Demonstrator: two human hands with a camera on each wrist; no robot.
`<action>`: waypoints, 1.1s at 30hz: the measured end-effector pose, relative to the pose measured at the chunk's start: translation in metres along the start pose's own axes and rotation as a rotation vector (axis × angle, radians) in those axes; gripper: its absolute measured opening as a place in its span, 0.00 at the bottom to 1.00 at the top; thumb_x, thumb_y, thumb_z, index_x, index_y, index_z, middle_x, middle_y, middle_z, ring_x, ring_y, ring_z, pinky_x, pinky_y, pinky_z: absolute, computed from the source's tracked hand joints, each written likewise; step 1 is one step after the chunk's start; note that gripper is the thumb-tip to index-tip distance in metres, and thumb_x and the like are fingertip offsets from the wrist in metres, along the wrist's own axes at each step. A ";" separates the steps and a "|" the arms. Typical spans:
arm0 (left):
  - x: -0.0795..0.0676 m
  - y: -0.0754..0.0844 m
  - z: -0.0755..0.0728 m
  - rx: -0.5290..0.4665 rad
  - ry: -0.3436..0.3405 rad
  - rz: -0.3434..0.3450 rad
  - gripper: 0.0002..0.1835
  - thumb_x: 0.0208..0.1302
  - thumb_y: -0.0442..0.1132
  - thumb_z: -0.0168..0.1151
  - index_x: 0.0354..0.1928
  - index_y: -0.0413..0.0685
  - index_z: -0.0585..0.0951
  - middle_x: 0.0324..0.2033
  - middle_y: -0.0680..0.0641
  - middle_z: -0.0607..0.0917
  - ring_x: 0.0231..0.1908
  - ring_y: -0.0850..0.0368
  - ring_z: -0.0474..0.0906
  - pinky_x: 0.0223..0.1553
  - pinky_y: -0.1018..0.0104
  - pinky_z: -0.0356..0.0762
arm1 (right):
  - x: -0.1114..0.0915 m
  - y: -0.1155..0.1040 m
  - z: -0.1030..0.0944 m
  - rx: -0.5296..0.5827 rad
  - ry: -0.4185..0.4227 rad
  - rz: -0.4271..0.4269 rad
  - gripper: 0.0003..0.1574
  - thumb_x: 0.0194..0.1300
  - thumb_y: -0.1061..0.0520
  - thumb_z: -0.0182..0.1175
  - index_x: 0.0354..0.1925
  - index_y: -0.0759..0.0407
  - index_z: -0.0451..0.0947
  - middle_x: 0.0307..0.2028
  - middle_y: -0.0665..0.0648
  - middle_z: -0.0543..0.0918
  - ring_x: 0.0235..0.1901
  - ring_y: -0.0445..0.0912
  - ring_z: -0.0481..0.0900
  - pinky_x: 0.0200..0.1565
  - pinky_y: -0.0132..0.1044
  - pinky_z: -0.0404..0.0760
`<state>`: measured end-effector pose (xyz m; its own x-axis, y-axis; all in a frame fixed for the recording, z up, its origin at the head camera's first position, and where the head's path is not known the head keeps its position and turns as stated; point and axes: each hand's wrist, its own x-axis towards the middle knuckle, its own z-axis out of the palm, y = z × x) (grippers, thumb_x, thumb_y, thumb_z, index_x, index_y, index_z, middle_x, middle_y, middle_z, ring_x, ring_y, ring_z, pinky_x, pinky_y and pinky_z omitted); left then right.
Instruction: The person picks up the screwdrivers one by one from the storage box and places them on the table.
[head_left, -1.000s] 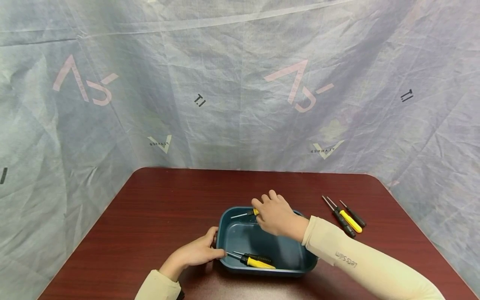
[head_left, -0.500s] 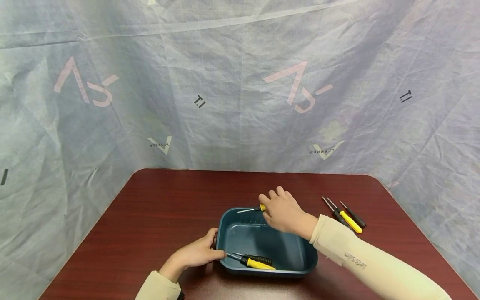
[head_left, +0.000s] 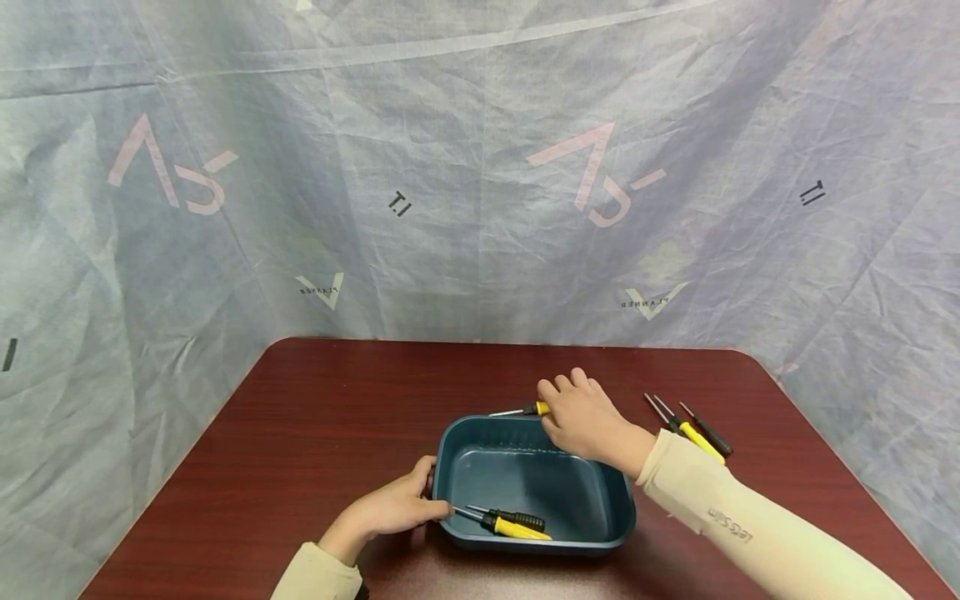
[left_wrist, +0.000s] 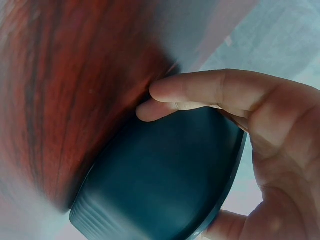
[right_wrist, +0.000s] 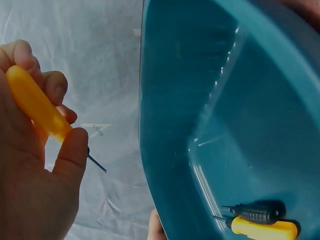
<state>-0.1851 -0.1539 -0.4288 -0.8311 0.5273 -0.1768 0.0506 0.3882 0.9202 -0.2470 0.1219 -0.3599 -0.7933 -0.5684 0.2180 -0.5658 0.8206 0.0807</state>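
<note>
A dark teal plastic bin stands on the table in the head view. My left hand grips its left wall, thumb over the rim and fingers along the outside. My right hand holds a yellow-handled screwdriver between thumb and fingers, at the far rim of the bin, with the thin shaft pointing left in the head view. On the bin floor, near the front wall, lie a yellow-handled screwdriver and a black-handled screwdriver side by side.
On the table's right side lie a yellow screwdriver and a black screwdriver. Another black-handled screwdriver beside them is partly hidden by the right sleeve. A grey printed cloth hangs behind the reddish-brown table.
My right hand has moved right and away from me with the yellow screwdriver, from over the bin to its far rim. The left hand and the bin have stayed put.
</note>
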 end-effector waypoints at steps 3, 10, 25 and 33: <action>0.000 0.000 0.000 -0.010 -0.004 0.002 0.36 0.53 0.40 0.59 0.58 0.30 0.55 0.41 0.41 0.77 0.37 0.56 0.75 0.37 0.64 0.70 | -0.001 0.003 0.000 -0.005 0.016 0.010 0.07 0.59 0.54 0.54 0.33 0.55 0.66 0.24 0.50 0.65 0.28 0.47 0.57 0.27 0.37 0.57; 0.000 0.000 0.000 -0.010 0.000 0.004 0.36 0.52 0.40 0.60 0.58 0.30 0.55 0.40 0.41 0.78 0.37 0.57 0.75 0.37 0.65 0.70 | -0.004 0.009 -0.005 0.028 0.011 0.037 0.07 0.59 0.54 0.54 0.32 0.54 0.65 0.23 0.49 0.64 0.27 0.47 0.57 0.27 0.37 0.56; 0.000 0.000 0.000 0.003 0.011 0.001 0.36 0.51 0.40 0.60 0.58 0.31 0.55 0.40 0.42 0.77 0.37 0.57 0.74 0.35 0.65 0.70 | -0.009 0.027 -0.005 0.080 0.018 0.098 0.09 0.59 0.54 0.55 0.33 0.56 0.66 0.25 0.51 0.66 0.30 0.49 0.59 0.29 0.38 0.59; 0.001 -0.001 0.000 0.013 0.011 0.006 0.36 0.51 0.40 0.60 0.58 0.31 0.56 0.41 0.42 0.77 0.36 0.56 0.74 0.33 0.65 0.70 | -0.013 0.039 -0.007 0.107 0.041 0.123 0.08 0.58 0.56 0.54 0.32 0.57 0.66 0.24 0.52 0.66 0.29 0.49 0.58 0.28 0.38 0.58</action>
<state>-0.1856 -0.1539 -0.4295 -0.8368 0.5213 -0.1673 0.0626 0.3947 0.9167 -0.2572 0.1618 -0.3528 -0.8496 -0.4590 0.2598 -0.4871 0.8717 -0.0530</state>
